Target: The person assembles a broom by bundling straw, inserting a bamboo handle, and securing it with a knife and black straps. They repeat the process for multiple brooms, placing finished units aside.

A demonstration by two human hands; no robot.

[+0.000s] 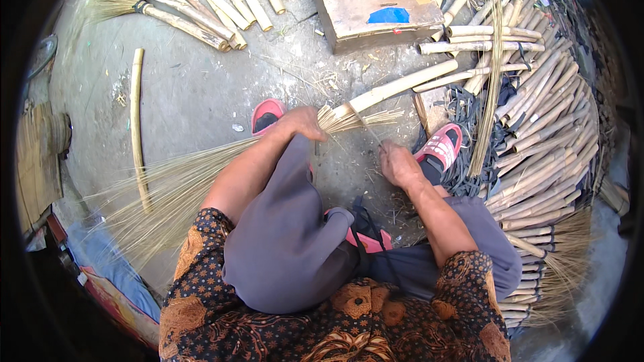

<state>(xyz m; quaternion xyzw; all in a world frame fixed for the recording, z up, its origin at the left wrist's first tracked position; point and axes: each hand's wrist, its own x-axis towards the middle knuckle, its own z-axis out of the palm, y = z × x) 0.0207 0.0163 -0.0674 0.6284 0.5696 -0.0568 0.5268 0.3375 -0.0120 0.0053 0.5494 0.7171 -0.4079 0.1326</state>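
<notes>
Between my feet, my left hand is closed round a bundle of thin straw-coloured broom bristles. Their fine ends fan out to the lower left, under my left arm, and the cut ends point right. A pale wooden stick lies along the cut ends and reaches out to the upper right. My right hand is closed on one end of a thin strip, stretched taut up to the stick and bristles. Whether the strip passes right round them I cannot tell.
Finished brooms lie at the upper left, near a wooden box. A lone stick rests on the floor. On the right are piled sticks, a long bristle bunch, dark strips and more small brooms.
</notes>
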